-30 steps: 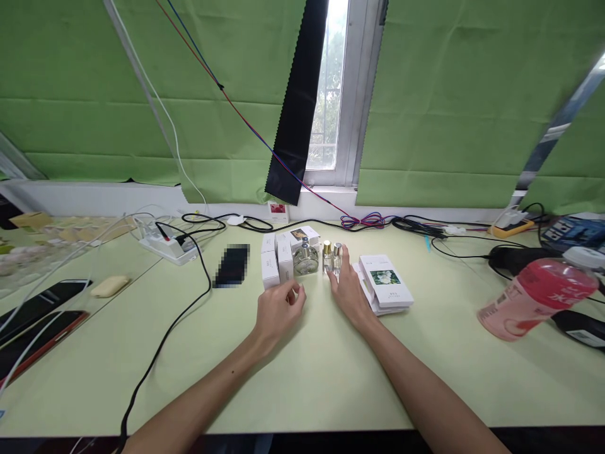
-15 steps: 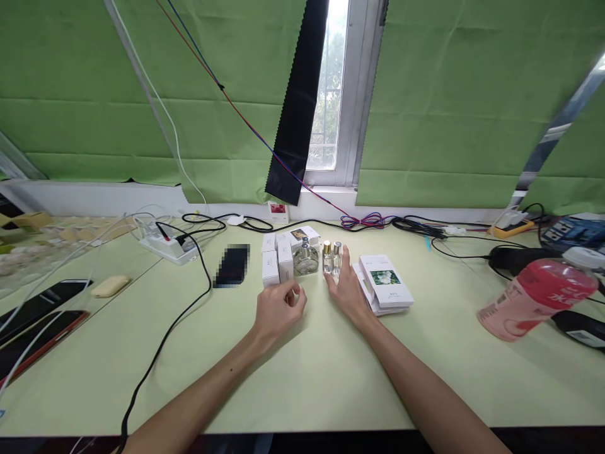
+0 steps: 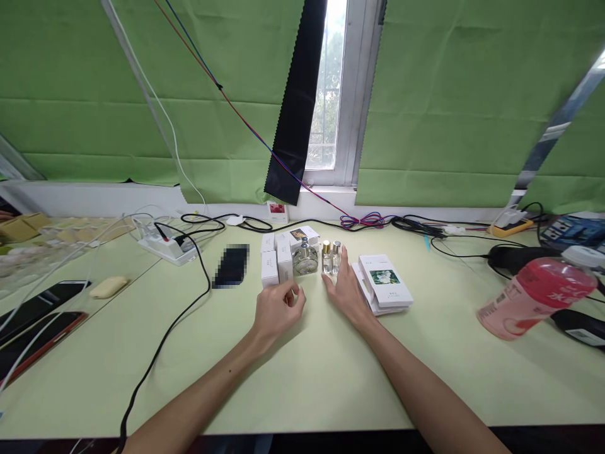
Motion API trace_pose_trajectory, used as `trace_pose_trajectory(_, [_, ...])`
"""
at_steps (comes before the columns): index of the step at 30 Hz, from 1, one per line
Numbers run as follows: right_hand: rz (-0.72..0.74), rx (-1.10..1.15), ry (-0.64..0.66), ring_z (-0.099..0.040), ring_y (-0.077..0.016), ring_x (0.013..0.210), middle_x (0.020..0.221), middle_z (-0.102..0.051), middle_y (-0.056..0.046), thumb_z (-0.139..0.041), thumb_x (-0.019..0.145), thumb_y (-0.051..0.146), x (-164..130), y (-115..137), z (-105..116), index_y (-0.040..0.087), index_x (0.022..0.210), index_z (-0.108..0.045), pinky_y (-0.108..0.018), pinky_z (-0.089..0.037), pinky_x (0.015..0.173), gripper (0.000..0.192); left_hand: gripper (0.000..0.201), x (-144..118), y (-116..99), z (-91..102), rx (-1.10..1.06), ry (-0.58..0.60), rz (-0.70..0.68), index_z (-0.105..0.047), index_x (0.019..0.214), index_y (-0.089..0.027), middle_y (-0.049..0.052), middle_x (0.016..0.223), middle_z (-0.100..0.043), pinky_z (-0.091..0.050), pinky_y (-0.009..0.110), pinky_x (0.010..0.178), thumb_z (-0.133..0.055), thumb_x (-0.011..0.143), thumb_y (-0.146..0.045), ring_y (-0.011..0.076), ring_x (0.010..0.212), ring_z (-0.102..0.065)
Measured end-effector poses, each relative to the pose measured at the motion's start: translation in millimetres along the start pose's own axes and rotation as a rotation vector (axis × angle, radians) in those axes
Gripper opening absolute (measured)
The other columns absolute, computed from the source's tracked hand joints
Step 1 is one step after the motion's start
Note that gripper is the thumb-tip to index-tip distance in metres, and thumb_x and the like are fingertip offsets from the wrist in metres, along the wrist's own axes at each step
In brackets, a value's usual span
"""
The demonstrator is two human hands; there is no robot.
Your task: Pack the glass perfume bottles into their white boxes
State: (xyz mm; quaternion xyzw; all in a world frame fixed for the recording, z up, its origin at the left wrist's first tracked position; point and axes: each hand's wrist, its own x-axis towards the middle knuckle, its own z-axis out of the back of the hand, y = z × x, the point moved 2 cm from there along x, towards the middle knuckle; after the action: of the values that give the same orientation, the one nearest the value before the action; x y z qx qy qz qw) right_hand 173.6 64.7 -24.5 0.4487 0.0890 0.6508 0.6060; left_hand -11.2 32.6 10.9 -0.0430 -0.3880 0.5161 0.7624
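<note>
My left hand rests on the pale green table with its fingers curled in, empty, just in front of several small white boxes. A round glass perfume bottle stands beside those boxes. My right hand lies flat and open on the table, its fingertips next to two small bottles, one with a gold cap and one with a silver cap. A stack of white flower-printed boxes lies just right of that hand.
A black phone and a black cable lie left of the boxes, with a white power strip behind. A pink bottle lies on its side at right. Cables run along the back edge. Phones sit at far left.
</note>
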Motion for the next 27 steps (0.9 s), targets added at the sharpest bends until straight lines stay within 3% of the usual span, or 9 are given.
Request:
trace_pose_trajectory(5, [0.014,-0.019,-0.022,-0.048,-0.0341,0.141,0.153,-0.046,-0.024,-0.052,0.093,0.028,-3,4,0,0.012,0.163,-0.003,-0.051,-0.047,0.107,0.086,0.026,-4,-7,-2.7,-0.097,0.135,-0.144,-0.058,0.066,-0.019,-0.003,0.051,-0.056,-0.036,0.024,0.053,-0.052,0.090,-0.027,0.0105,0.047,-0.050])
trace_pose_trajectory(10, [0.056,-0.070,-0.049,-0.036,-0.0347,0.149,0.159,-0.036,-0.026,-0.048,0.095,0.025,-8,13,1,0.009,0.162,-0.001,-0.054,-0.042,0.114,0.084,0.024,-10,-15,-4.6,-0.135,0.290,-0.275,-0.058,0.068,-0.018,-0.003,0.053,-0.052,-0.034,0.024,0.051,-0.051,0.092,-0.023,0.0097,0.049,-0.048])
trace_pose_trajectory(16, [0.087,-0.165,-0.121,-0.022,-0.0351,0.154,0.163,-0.024,-0.025,-0.043,0.097,0.023,-15,29,11,0.010,0.162,-0.004,-0.055,-0.039,0.117,0.077,0.025,-13,-16,-5.5,-0.165,0.364,-0.323,-0.058,0.071,-0.017,-0.002,0.055,-0.055,-0.034,0.024,0.051,-0.050,0.093,-0.023,0.0092,0.050,-0.047])
trace_pose_trajectory(19, [0.135,-0.211,-0.160,-0.028,-0.0342,0.151,0.160,-0.028,-0.024,-0.041,0.098,0.023,-14,39,24,0.013,0.160,-0.014,-0.053,-0.042,0.114,0.069,0.024,-13,-15,-6.1,-0.170,0.357,-0.333,-0.058,0.071,-0.017,-0.003,0.056,-0.053,-0.033,0.023,0.051,-0.050,0.093,-0.022,0.0086,0.050,-0.046])
trace_pose_trajectory(22, [0.159,-0.315,-0.174,-0.036,-0.0350,0.145,0.153,-0.034,-0.023,-0.044,0.097,0.022,-7,44,41,0.012,0.152,-0.035,-0.051,-0.042,0.113,0.057,0.022,-14,-15,-6.7,-0.175,0.350,-0.352,-0.057,0.071,-0.017,-0.003,0.055,-0.051,-0.031,0.022,0.050,-0.050,0.092,-0.020,0.0081,0.049,-0.044])
trace_pose_trajectory(27, [-0.026,-0.500,-0.159,-0.036,-0.0377,0.141,0.142,-0.045,-0.024,-0.052,0.094,0.024,9,31,72,0.010,0.140,-0.050,-0.057,-0.028,0.117,0.048,0.022,-15,-13,-7.6,-0.169,0.359,-0.348,-0.056,0.072,-0.017,-0.004,0.056,-0.051,-0.030,0.023,0.051,-0.050,0.093,-0.020,0.0079,0.050,-0.043])
